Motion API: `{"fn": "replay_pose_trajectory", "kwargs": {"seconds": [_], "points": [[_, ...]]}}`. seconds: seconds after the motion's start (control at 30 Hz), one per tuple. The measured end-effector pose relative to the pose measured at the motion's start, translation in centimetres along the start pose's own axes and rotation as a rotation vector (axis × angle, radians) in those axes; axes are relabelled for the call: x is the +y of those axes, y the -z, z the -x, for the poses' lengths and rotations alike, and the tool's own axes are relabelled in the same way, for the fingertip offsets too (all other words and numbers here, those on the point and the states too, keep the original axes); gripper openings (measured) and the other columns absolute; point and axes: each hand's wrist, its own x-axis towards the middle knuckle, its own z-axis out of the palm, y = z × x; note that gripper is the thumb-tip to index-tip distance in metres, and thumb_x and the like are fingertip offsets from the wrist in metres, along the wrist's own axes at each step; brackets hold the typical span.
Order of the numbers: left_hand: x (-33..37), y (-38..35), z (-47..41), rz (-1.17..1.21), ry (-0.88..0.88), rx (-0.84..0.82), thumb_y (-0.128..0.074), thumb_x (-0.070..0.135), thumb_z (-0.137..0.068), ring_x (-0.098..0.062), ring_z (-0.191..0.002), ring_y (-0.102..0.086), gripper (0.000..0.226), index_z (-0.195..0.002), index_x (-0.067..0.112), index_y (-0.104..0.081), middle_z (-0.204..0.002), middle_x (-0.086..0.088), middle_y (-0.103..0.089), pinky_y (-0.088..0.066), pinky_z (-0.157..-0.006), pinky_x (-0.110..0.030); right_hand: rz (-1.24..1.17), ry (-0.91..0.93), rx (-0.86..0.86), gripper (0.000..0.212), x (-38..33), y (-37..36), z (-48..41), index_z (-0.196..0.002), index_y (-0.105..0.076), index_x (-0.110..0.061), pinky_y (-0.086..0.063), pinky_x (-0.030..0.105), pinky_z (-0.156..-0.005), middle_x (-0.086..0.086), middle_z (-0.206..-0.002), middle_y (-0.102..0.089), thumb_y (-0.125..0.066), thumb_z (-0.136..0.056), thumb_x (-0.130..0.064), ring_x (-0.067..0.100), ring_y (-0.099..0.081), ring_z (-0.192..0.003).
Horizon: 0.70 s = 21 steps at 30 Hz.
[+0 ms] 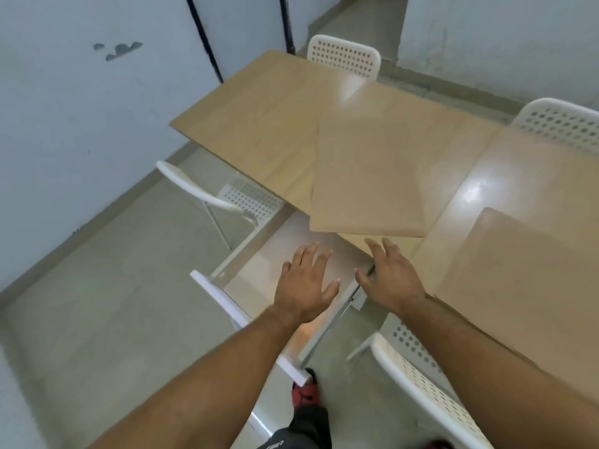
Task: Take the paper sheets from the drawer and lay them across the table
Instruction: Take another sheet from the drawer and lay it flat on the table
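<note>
A light wooden table (505, 176) runs from upper left to right. A white drawer (259, 270) is pulled out from under its near edge. Three brown paper sheets lie on the table: one at the far left (252, 124), one in the middle (369, 176) overhanging the drawer, and one at the near right (525, 280). My left hand (304, 283) hovers over the open drawer with fingers spread, holding nothing. My right hand (389, 277) is at the drawer's right side by the table edge, fingers straight, empty. The drawer's inside looks pale; no sheet is discernible in it.
White perforated chairs stand round the table: one at the far end (343, 56), one at the far right (560, 124), one to the left of the drawer (227, 196), one near my right arm (421, 384). Grey floor and pale walls surround it.
</note>
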Motion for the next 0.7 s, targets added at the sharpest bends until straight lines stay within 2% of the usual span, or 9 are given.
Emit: {"fn": "replay_pose_trajectory", "kwargs": {"seconds": [0.17, 0.47, 0.57, 0.7], "points": [[-5.4, 1.6, -0.7, 0.073, 0.021, -0.026, -0.039, 0.055, -0.092, -0.023, -0.145, -0.025, 0.063, -0.148, 0.025, -0.037, -0.156, -0.003, -0.033, -0.039, -0.106, -0.049, 0.018, -0.022, -0.011, 0.072, -4.9, -0.3, -2.0, -0.154, -0.027, -0.024, -0.027, 0.038, -0.116, 0.014, -0.161, -0.027, -0.053, -0.093, -0.051, 0.028, -0.025, -0.149], [-7.8, 1.0, -6.0, 0.118, 0.066, -0.142, -0.050, 0.038, -0.094, -0.024, -0.148, -0.019, 0.066, -0.154, 0.021, -0.029, -0.161, -0.007, -0.025, -0.034, -0.110, -0.050, 0.061, -0.011, -0.057, 0.072, -6.6, -1.7, -10.4, -0.152, -0.033, -0.029, -0.028, 0.041, -0.117, 0.010, -0.161, -0.030, -0.060, -0.089, -0.053, 0.028, -0.027, -0.147], [-8.6, 0.6, -8.3, 0.104, 0.094, -0.176, -0.050, 0.036, -0.095, -0.024, -0.149, -0.019, 0.066, -0.155, 0.021, -0.027, -0.162, -0.006, -0.024, -0.030, -0.113, -0.048, 0.062, 0.021, -0.059, 0.067, -6.6, -3.1, -13.8, -0.149, -0.037, -0.031, -0.029, 0.043, -0.115, 0.012, -0.160, -0.030, -0.062, -0.090, -0.047, 0.031, -0.026, -0.147], [-9.7, -0.5, -10.8, 0.091, 0.108, -0.209, -0.051, 0.034, -0.095, -0.023, -0.148, -0.022, 0.065, -0.154, 0.020, -0.030, -0.161, -0.006, -0.026, -0.032, -0.112, -0.047, 0.133, 0.076, -0.039, 0.051, -6.3, -4.6, -15.4, -0.136, -0.048, -0.037, -0.033, 0.045, -0.108, 0.006, -0.151, -0.038, -0.063, -0.087, -0.042, 0.029, -0.035, -0.138]]}}
